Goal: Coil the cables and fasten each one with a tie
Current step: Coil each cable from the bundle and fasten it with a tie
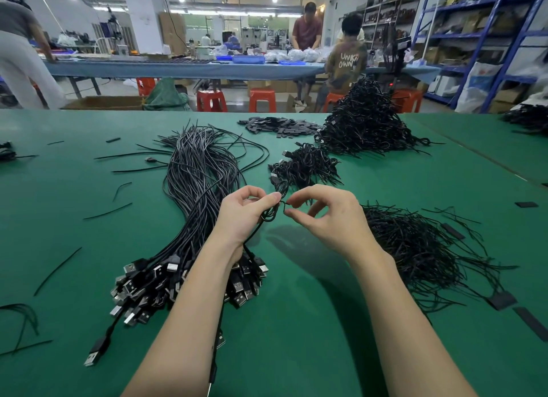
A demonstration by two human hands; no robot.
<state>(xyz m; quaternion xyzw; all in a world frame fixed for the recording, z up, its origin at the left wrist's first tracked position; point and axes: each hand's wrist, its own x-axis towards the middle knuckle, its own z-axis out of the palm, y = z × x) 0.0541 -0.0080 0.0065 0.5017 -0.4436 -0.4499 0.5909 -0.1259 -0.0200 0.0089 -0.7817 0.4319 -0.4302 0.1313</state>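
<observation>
Cable (pixel 274 210) black, thin, coiled; left hand (pixel 243 216) grips it, right hand (pixel 323 219) pinches tie (pixel 285 204).

**Both hands raised, fingers pinched at the centre**

We see both bare forearms reaching forward from the lower edge, converging toward the middle. Our left hand (pixel 243 216) is curled, thumb and forefinger pressed together in a tight grip. Our right hand (pixel 329 216) faces it, thumb and forefinger pinched, the other fingers arched loosely above. The fingertips nearly meet.
</observation>
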